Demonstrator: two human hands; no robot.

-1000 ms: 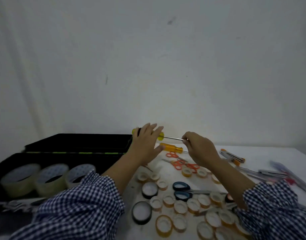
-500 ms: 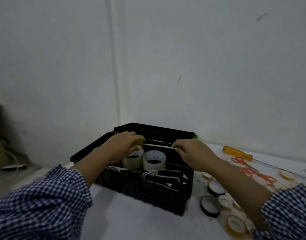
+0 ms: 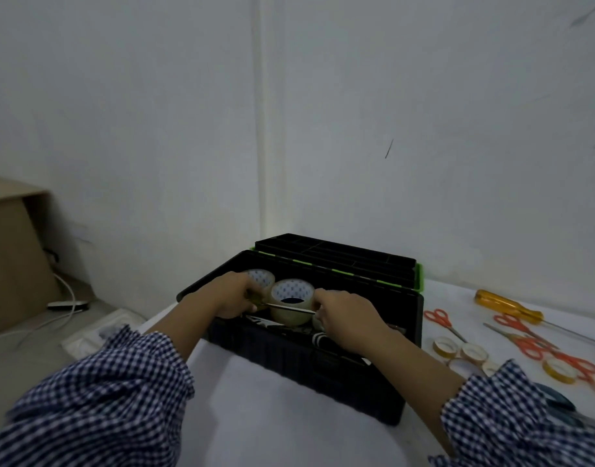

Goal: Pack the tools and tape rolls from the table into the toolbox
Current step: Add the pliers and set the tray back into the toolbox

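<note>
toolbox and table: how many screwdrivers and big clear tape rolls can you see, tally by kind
screwdriver: 2, one held, one loose
big roll: 2
total: 4 in view

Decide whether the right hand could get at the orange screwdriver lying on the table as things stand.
Probably yes, once freed. The right hand pinches the shaft of a second screwdriver over the toolbox, so it must let go first. The orange screwdriver lies uncovered on the table, right of the toolbox.
</note>
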